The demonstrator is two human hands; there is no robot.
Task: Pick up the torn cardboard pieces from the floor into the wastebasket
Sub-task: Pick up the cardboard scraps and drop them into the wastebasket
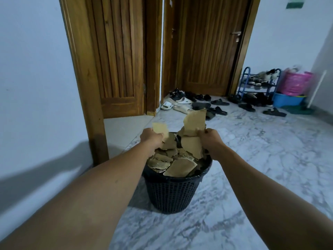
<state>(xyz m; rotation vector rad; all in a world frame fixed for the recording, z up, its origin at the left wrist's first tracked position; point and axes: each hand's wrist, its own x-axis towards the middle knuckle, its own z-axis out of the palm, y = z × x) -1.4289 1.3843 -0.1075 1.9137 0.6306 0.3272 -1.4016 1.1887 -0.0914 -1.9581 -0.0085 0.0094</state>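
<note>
Both bare forearms reached forward from the camera over a round dark plastic mesh wastebasket (171, 193), which stood on the grey-veined marble floor (252, 159). The left hand (150, 137) had its fingers (158, 136) curled round a small tan rectangular cardboard piece (160, 129). The right hand (210, 139) pinched a larger torn tan cardboard piece (194, 121) at its lower edge.

Both pieces stood roughly upright, long axes pointing up and away from the camera, over the far half of the wastebasket. The mouth of the wastebasket lay directly below the fingers. A heap of torn cardboard pieces (180, 166) already filled it to above the rim.

Neither hand was markedly nearer to the mouth than the other. Release would probably call for lowering each piece flat onto the heap. A piece dropped on edge could slide over the rim to the floor.
</note>
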